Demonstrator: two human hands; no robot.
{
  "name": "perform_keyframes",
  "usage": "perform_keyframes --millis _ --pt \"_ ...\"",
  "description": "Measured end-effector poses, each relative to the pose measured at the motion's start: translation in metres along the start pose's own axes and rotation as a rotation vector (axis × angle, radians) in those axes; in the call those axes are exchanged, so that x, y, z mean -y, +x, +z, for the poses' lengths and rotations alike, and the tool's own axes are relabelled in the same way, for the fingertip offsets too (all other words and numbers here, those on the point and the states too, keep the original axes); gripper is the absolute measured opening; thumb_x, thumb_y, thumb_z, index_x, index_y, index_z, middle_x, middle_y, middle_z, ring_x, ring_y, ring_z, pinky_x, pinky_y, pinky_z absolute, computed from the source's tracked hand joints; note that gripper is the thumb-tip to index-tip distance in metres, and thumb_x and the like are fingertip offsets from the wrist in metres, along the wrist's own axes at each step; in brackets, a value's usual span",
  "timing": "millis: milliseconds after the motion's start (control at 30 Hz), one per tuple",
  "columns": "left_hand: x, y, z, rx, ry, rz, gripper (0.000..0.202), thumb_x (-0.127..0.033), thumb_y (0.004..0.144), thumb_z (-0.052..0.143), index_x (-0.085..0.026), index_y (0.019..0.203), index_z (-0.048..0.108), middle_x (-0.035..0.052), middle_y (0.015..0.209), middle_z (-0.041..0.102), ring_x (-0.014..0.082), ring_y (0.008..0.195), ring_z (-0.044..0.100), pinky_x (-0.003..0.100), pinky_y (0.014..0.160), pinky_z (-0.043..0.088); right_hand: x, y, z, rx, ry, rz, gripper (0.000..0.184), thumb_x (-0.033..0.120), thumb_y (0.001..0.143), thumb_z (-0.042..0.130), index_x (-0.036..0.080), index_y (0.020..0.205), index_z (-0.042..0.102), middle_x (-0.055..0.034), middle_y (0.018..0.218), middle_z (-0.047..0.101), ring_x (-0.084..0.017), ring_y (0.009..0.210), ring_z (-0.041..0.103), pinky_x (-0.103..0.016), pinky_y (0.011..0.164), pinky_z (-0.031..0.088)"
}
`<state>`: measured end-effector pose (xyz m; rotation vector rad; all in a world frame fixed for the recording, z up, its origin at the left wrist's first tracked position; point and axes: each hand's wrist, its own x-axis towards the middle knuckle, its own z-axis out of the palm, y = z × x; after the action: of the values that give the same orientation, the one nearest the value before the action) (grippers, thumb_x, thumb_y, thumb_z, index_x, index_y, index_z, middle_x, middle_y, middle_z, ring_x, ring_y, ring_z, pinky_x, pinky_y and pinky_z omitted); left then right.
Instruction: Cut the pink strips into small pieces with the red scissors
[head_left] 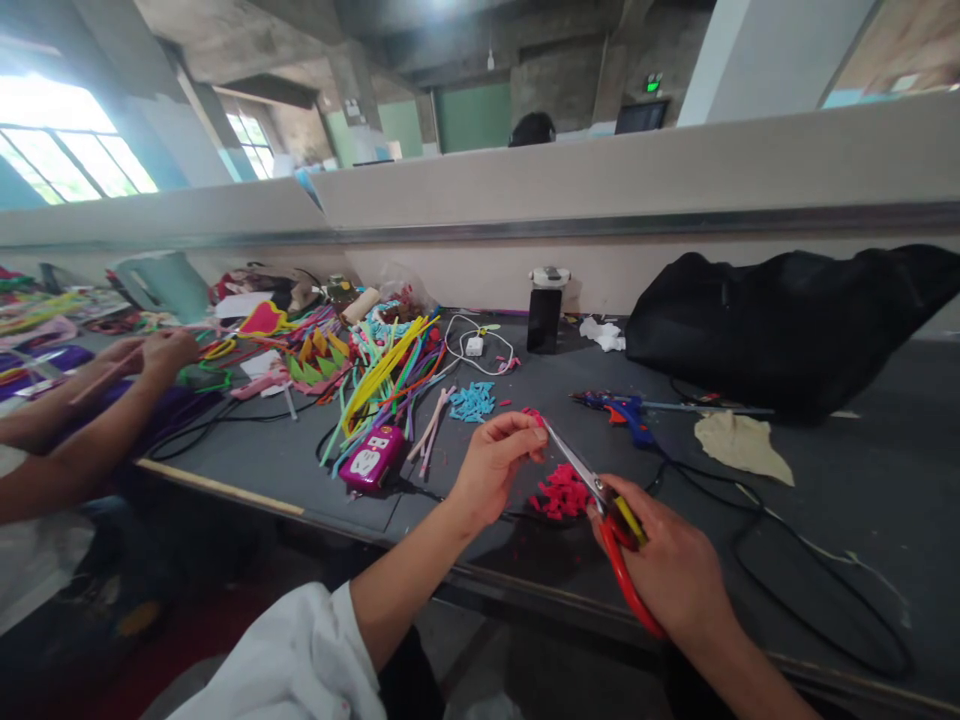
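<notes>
The left hand (495, 462) pinches a small red piece (531, 414) between thumb and forefinger, above the desk (480, 475). The right hand (671, 550) has its fingers wrapped round the red handles of the scissors (598, 487), whose blades slant up to the left, tips just beside the pinched piece; whether they touch it I cannot tell. Below the blades, between the two hands, lies a loose red pile (564, 490) on the desk. Beyond the left hand sits a blue pile (472, 402), with a few pale pink sticks (431, 430) to its left, then a purple socket (373, 458) near the front edge and a heap of coloured stems (386, 370) behind it. Farther back, a phone (544, 320) stands upright near a crumpled tissue (602, 334). Beyond the right hand lie a blue glue gun (634, 418), a cream cloth (742, 445) and a large black bag (772, 325). At far left, a co-worker's hands (169, 355) hold a pink strip (112, 375).
</notes>
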<state>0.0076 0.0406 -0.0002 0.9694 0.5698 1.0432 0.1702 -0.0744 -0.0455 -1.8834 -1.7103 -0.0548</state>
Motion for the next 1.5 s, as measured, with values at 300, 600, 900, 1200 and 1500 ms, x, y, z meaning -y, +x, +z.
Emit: perform_keyframes --millis 300,600,900,1200,1500 --pt "-0.003 -0.003 0.0 0.01 0.115 0.046 0.009 -0.02 0.067 0.074 -0.013 0.07 0.068 -0.0005 0.063 0.062 0.0088 0.058 0.053 0.023 0.062 0.04 -0.006 -0.001 0.002 -0.006 0.003 -0.055 0.034 0.027 0.084 0.05 0.028 0.117 0.06 0.0029 0.105 0.072 -0.016 0.09 0.07 -0.027 0.075 0.054" --pt "-0.006 -0.003 -0.001 0.021 0.156 0.04 0.006 -0.018 0.066 0.073 -0.014 0.067 0.068 -0.001 0.059 0.062 0.0085 0.055 0.052 0.023 0.06 0.039 -0.008 -0.001 0.001 -0.062 -0.035 -0.118 0.034 0.023 0.083 0.048 0.023 0.113 0.064 -0.0005 0.1 0.073 -0.017 0.086 0.071 -0.026 0.072 0.055" --pt "-0.006 -0.004 -0.002 0.014 0.156 0.026 0.006 -0.018 0.066 0.073 -0.015 0.067 0.069 -0.0013 0.058 0.061 0.0081 0.054 0.051 0.022 0.059 0.038 -0.007 -0.004 0.001 -0.08 -0.055 -0.134 0.034 0.022 0.082 0.048 0.022 0.112 0.065 -0.0034 0.1 0.074 -0.017 0.082 0.071 -0.023 0.062 0.055" --pt "-0.007 -0.003 -0.001 0.025 0.163 0.024 0.009 -0.021 0.067 0.073 -0.015 0.067 0.068 -0.0014 0.056 0.059 0.0089 0.055 0.051 0.023 0.059 0.038 -0.005 -0.005 0.0 -0.066 -0.002 -0.115 0.034 0.021 0.084 0.046 0.021 0.111 0.066 -0.0028 0.099 0.074 -0.017 0.083 0.071 -0.024 0.068 0.055" --pt "0.004 -0.014 0.005 0.409 0.854 0.169 0.007 -0.014 0.068 0.062 -0.015 0.072 0.068 0.0024 0.071 0.063 0.0129 0.067 0.055 0.024 0.064 0.041 0.001 0.003 -0.01 -0.13 0.178 0.039 0.036 0.044 0.086 0.054 0.019 0.111 0.064 -0.0044 0.097 0.073 -0.016 0.077 0.071 -0.024 0.07 0.054"
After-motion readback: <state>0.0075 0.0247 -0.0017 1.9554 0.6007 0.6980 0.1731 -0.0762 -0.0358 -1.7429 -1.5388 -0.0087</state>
